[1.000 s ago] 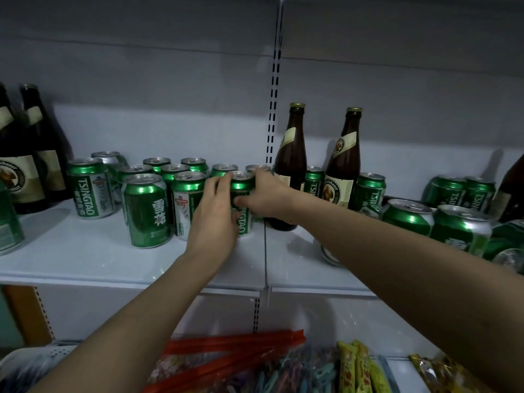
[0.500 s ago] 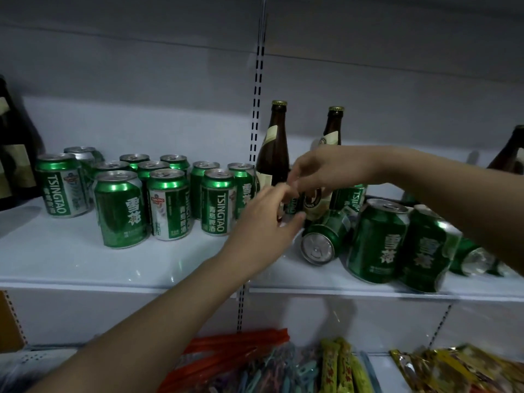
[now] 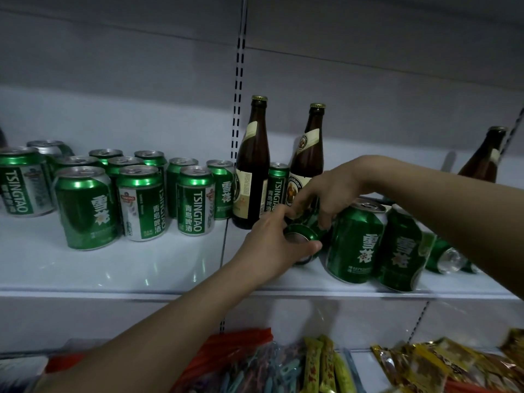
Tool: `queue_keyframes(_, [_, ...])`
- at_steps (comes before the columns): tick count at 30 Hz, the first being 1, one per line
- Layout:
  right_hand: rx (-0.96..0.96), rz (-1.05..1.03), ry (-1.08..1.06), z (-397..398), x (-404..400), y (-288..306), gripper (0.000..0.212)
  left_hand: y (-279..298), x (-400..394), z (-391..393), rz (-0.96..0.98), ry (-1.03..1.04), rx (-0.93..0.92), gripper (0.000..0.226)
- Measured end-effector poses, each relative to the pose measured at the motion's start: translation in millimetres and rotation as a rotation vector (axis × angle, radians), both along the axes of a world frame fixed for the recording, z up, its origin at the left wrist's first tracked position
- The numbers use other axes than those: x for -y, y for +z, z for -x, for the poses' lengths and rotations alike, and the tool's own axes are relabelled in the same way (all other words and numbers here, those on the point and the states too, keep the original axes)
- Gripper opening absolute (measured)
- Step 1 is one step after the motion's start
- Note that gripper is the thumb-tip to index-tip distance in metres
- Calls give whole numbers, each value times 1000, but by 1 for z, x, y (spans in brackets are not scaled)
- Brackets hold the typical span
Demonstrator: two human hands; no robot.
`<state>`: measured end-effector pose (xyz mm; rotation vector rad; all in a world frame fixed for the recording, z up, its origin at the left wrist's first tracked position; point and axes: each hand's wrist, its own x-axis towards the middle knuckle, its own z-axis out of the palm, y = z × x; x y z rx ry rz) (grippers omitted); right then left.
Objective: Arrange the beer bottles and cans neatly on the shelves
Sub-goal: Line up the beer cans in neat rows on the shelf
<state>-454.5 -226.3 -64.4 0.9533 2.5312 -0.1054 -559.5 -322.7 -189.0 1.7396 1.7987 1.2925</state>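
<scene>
I see both hands on a tipped green can [image 3: 304, 234] lying on the white shelf [image 3: 141, 268], right of centre: my left hand [image 3: 279, 248] grips its near end and my right hand [image 3: 330, 192] curls over it from above. Two brown bottles [image 3: 252, 165] stand just behind, upright cans [image 3: 358, 239] just right, more cans [image 3: 141, 202] grouped far left

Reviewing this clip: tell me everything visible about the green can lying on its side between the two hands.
The green metal beer can lying on its side rests on the white shelf, its silvery concave end facing the camera. The left hand grips that end, thumb under the rim; the right hand holds its body from above. It lies before two brown bottles, left of the tilted green cans. Its label is hidden.
</scene>
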Motion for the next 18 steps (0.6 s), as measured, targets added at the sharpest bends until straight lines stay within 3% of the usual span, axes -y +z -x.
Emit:
queue_keyframes(4, [95,-60,26,8,2,-8,71,-1,-2,2,-23,7,97,44])
queue_keyframes(8, [83,-145,87,11,5,-10,76,6,1,11,-49,-40,315,40])
queue_keyframes(14, [-252,-68,134,6,7,6,75,41,12,44,-177,30,285,40])
queue_keyframes(18, [-536,124,110,7,11,9,55,65,22,61,-278,65,268,41])
